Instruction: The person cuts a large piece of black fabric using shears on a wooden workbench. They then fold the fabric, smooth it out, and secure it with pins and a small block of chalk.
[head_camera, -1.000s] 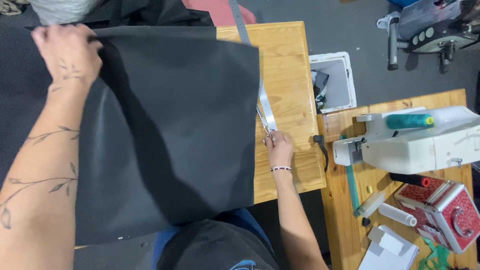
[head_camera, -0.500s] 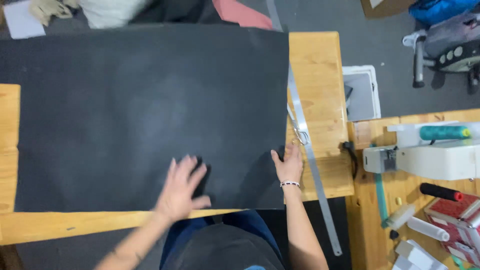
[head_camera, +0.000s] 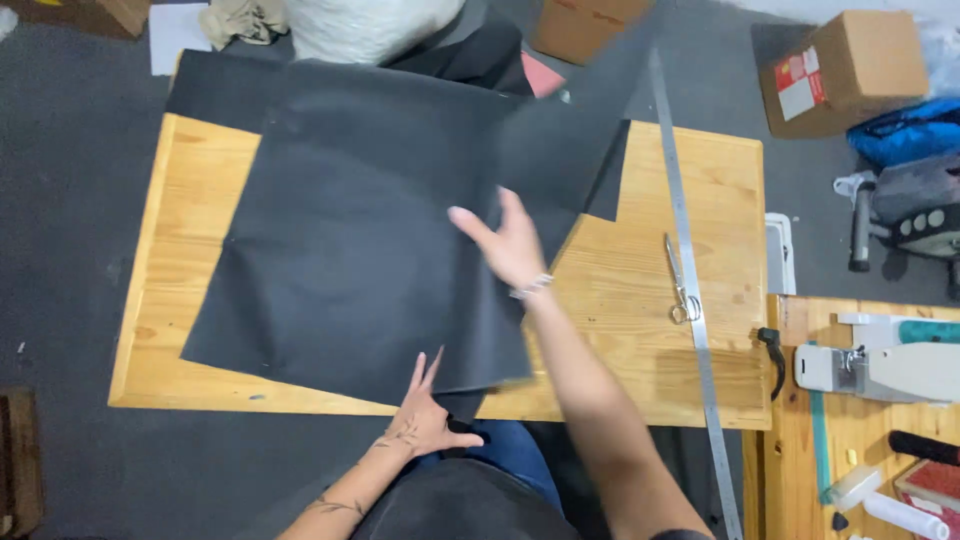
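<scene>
right hand (head_camera: 512, 243) open, flat on large black fabric sheet (head_camera: 350, 240); left hand (head_camera: 425, 415) open, fingers on its near edge, wooden table (head_camera: 640, 300).

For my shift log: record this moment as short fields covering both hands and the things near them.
left hand: flat on near edge of black sheet, fingers spread
right hand: open, on the sheet's right part
sheet: spread over wooden table, far edge overhanging
scissors: on table, right of sheet
metal ruler: beside scissors, overhanging both table edges
</scene>
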